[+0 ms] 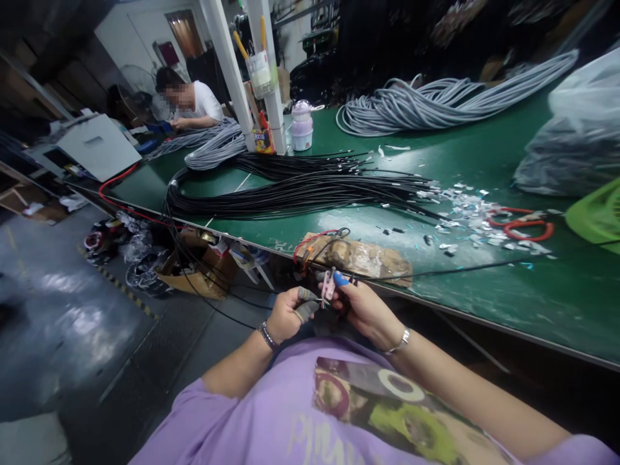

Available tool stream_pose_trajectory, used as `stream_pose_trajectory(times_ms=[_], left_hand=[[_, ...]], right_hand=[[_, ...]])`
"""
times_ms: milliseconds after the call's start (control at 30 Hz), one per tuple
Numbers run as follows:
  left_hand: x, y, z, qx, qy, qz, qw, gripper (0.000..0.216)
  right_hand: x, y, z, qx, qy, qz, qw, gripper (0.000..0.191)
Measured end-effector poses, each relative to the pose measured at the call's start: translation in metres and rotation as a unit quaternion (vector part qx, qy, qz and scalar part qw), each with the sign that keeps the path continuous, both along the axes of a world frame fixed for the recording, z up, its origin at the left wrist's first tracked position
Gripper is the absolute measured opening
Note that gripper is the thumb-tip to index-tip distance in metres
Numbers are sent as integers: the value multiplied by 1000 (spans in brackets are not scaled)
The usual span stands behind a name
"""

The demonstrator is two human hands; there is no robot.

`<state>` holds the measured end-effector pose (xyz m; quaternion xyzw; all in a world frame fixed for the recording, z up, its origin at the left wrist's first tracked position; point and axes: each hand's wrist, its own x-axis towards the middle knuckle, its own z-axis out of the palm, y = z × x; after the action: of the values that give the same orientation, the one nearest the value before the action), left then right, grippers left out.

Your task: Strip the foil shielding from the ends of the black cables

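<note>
Grey covers sit on the thumb and finger of my left hand [289,314], which is pinched on the end of a black cable. From that end fan out thin coloured wires [323,303]. My right hand [367,309], with a blue cover on the thumb, is closed around a small pinkish-white tool [328,285] whose exact kind I cannot make out. The tool is right beside the wire ends; whether it touches them is unclear. Just beyond both hands, a worn wooden block [372,258] with red and black leads lies at the table's edge.
A long bundle of black cables [271,197] lies across the green table [484,310]. White and blue scraps [465,206] and orange-handled scissors [526,229] are to the right. Grey cable coils [416,106], a plastic bag [571,142] and a purple bottle [301,126] stand farther back. Another person [194,103] sits far left.
</note>
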<state>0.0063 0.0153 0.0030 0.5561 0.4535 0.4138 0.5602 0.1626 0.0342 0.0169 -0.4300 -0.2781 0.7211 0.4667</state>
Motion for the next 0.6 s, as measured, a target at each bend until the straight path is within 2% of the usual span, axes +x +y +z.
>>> stream_pose_trajectory(times_ms=[300,600], left_hand=[[4,2,-2,12,12,-6,1000,43],[-1,-3,-1,16,15,-1,1000,48]], right_hand=[[-2,-2,-3,2,-8,7,1000,51],[1,-4,-10,-19,35,13,999,52]])
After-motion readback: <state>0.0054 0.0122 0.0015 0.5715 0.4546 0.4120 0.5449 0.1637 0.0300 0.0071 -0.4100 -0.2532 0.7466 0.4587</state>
